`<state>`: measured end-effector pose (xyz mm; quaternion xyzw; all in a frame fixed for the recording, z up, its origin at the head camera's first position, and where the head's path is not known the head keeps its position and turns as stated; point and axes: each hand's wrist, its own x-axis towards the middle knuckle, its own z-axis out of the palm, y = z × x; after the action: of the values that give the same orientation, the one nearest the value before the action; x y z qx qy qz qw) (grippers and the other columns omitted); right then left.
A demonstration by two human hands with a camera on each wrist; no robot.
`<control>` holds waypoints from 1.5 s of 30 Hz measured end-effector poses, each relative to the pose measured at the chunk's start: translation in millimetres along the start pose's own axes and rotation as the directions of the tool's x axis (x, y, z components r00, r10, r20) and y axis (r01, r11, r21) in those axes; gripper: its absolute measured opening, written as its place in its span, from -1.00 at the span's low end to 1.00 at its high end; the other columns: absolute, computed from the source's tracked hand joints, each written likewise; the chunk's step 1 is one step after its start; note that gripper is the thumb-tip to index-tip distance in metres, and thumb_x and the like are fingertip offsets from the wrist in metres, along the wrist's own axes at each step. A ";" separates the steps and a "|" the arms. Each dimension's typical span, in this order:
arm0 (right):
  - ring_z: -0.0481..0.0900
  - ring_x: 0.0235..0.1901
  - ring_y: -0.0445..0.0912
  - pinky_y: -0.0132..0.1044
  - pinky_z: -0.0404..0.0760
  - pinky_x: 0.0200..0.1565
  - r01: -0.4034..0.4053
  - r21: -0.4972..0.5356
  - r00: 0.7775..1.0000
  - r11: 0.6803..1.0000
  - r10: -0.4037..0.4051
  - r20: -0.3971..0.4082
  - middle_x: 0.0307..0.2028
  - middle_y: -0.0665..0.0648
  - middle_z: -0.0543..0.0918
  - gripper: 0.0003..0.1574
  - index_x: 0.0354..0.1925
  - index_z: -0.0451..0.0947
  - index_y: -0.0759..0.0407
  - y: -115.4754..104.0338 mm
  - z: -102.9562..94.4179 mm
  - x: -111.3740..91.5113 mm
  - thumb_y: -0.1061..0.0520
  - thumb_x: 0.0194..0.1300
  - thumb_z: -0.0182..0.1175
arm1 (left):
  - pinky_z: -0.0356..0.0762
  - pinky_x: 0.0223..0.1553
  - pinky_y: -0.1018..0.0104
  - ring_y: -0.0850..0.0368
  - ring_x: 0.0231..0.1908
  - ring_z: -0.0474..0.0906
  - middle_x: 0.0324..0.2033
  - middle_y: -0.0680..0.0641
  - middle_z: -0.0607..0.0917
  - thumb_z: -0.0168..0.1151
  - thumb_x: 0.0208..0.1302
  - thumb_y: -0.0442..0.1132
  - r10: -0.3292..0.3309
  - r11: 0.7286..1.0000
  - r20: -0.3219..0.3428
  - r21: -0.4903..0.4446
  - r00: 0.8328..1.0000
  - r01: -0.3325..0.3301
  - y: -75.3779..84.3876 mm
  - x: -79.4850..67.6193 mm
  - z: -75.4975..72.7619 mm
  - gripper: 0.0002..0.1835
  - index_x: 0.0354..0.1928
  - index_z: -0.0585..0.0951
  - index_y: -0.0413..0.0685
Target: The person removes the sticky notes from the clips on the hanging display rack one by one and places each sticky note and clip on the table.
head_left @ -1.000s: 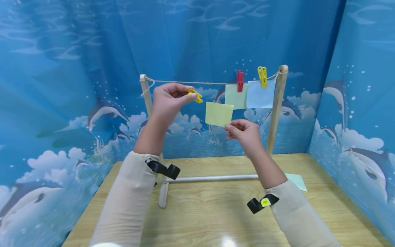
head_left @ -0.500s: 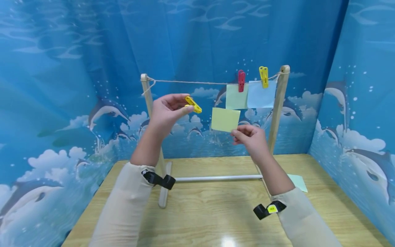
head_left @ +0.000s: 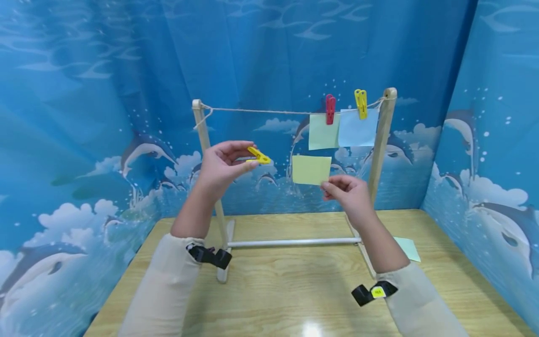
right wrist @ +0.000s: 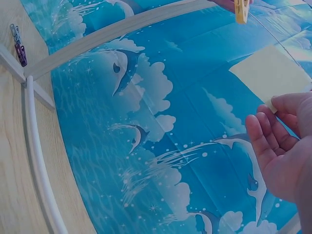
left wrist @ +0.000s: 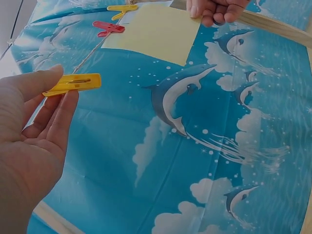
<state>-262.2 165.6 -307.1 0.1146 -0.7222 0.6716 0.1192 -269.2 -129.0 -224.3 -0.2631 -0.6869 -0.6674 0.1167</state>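
Note:
My left hand (head_left: 221,168) pinches a yellow clothespin (head_left: 259,155) between thumb and fingers, below the string (head_left: 261,111). In the left wrist view the clothespin (left wrist: 80,83) lies level, its closed-looking end pointing away from the palm. Thumb and fingers of my right hand (head_left: 349,194) pinch a yellow paper note (head_left: 310,169) by its lower right corner. The note is held flat, lower than the string. On the string to the right hang a pale green note (head_left: 322,135) under a red clothespin (head_left: 330,110) and a light blue note (head_left: 358,131) under another yellow clothespin (head_left: 360,104).
Two wooden posts (head_left: 382,135) hold the string, joined low down by a white bar (head_left: 294,242). A pale green note (head_left: 407,248) lies on the wooden table (head_left: 290,295) at right. Small clothespins (right wrist: 18,46) lie near the left post's foot. A dolphin-print curtain (head_left: 269,51) surrounds the table.
Both hands have come down from near the string. The left hand moved slightly left with its clothespin, now tilted differently; the right hand moved right with the yellow note.

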 end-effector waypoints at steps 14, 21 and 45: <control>0.66 -0.35 -0.08 -0.29 0.70 -0.21 0.019 -0.026 1.000 0.999 -0.019 0.003 -0.28 0.14 0.67 -0.60 -0.09 0.58 0.42 2.8 -8.4 -13.4 0.06 0.35 0.27 | 0.61 0.00 0.26 0.00 0.01 0.59 -0.02 -0.13 0.66 0.37 0.18 -0.43 0.054 0.996 -0.024 0.071 0.998 -0.052 -19.5 -23.6 -13.5 -0.64 0.05 0.63 -0.26; 0.67 -0.36 -0.10 -0.30 0.70 -0.20 0.032 -0.017 0.999 0.999 -0.032 0.011 -0.30 0.11 0.67 -0.58 -0.09 0.58 0.42 5.3 -12.2 -18.6 0.05 0.35 0.27 | 0.60 0.00 0.30 0.02 0.02 0.58 0.00 -0.15 0.65 0.39 0.18 -0.38 0.043 0.994 -0.055 0.107 0.998 -0.037 -23.9 -34.7 -18.5 -0.63 0.05 0.63 -0.21; 0.68 -0.42 -0.14 -0.34 0.70 -0.24 0.058 0.011 0.997 0.998 -0.057 -0.043 -0.34 0.09 0.70 -0.74 -0.16 0.63 0.37 23.1 -37.7 -46.7 0.16 0.32 0.28 | 0.63 -0.03 0.26 0.01 0.01 0.59 -0.04 -0.10 0.67 0.37 0.16 -0.47 0.026 0.999 -0.110 0.036 0.994 -0.022 -45.9 -74.4 -21.0 -0.64 0.03 0.61 -0.32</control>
<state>-224.9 205.0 -341.5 0.1218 -0.7117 0.6748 0.1529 -234.9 -163.5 -299.9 -0.2317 -0.6877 -0.6674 0.1672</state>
